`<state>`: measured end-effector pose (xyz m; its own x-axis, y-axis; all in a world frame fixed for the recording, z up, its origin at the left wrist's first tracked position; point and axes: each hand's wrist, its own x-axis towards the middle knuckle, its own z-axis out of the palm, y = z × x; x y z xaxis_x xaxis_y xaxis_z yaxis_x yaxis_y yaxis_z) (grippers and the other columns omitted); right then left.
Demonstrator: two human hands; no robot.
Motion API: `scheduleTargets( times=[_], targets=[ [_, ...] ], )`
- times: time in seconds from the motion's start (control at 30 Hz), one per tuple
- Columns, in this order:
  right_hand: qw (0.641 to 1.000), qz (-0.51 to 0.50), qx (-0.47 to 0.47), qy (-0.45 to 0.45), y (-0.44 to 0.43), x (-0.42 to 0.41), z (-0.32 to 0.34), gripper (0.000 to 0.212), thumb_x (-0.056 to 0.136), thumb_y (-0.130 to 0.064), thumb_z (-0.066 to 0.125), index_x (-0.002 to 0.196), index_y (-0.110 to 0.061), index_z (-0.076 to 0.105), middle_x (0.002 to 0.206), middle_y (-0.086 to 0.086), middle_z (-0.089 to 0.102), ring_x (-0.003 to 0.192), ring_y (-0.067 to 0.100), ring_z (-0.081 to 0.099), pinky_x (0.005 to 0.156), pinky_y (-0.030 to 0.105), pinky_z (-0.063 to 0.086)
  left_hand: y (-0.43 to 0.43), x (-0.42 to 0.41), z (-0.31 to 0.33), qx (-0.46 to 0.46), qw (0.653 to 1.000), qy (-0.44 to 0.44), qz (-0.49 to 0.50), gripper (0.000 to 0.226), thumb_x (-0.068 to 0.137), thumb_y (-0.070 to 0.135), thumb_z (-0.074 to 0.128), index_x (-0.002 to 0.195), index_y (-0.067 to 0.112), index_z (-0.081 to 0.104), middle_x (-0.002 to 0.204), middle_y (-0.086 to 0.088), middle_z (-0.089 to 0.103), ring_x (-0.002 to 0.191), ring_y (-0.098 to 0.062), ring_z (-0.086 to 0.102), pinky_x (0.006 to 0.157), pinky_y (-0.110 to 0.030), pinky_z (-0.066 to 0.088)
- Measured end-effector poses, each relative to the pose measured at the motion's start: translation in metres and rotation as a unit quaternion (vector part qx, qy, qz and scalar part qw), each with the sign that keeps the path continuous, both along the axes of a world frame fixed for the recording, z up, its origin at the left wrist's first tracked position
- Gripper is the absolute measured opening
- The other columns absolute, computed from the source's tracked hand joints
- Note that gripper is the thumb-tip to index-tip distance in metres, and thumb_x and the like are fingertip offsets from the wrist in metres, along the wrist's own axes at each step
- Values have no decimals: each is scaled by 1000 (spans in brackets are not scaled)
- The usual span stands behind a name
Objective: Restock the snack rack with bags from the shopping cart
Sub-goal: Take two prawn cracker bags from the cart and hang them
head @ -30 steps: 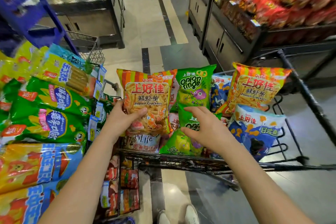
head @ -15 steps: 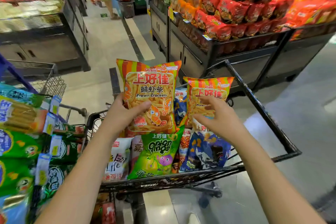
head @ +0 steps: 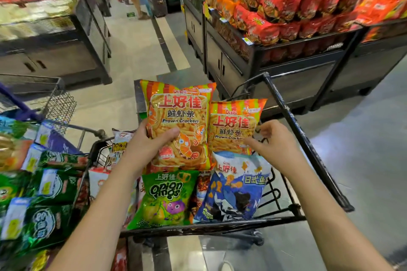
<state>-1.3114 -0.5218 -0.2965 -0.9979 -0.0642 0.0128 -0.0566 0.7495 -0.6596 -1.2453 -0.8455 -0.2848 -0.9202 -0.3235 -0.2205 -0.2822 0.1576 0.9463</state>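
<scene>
Orange-striped big prawn cracker bag (head: pixel 182 116) is held upright over the shopping cart (head: pixel 220 225). The left hand (head: pixel 143 149) grips its lower left side, thumb across the front, fingers behind. The second prawn cracker bag (head: pixel 231 125) sits just right of it, touching, and the right hand (head: pixel 275 145) pinches that one's right edge. Below both, an onion rings bag (head: pixel 165 198) and a blue bag (head: pixel 237 191) stand in the cart. Green bags (head: pixel 50 185) off to the left.

Glossy plastic prawn cracker bags (head: pixel 178 125); matt black metal cart (head: pixel 293 130).
</scene>
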Motion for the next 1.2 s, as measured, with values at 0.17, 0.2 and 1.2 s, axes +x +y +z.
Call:
scheduleTargets(
  times=[0.17,0.2,1.2],
  targets=[
    [993,17,-44,-109,-5,-18,-7,90,76,-45,88,146,-13,42,143,4,55,129,21,55,97,37,50,0,-1,-1,13,1000,-2,-1,106,43,78,90,136,41,53,122,9,73,107,-20,74,100,-52,56],
    [989,26,-58,-130,-7,-22,-9,90,75,-44,89,146,-15,41,145,2,55,131,21,55,100,39,49,0,-1,-1,15,1000,-4,-4,107,43,78,90,136,41,52,122,9,73,107,-19,74,99,-52,56],
    [937,95,-318,-111,-59,-58,59,79,74,-51,83,142,-34,49,126,-14,68,104,4,71,79,24,57,-62,-2,45,62,994,79,30,90,48,68,93,127,41,58,117,9,76,102,-16,76,95,-50,59]
  ],
)
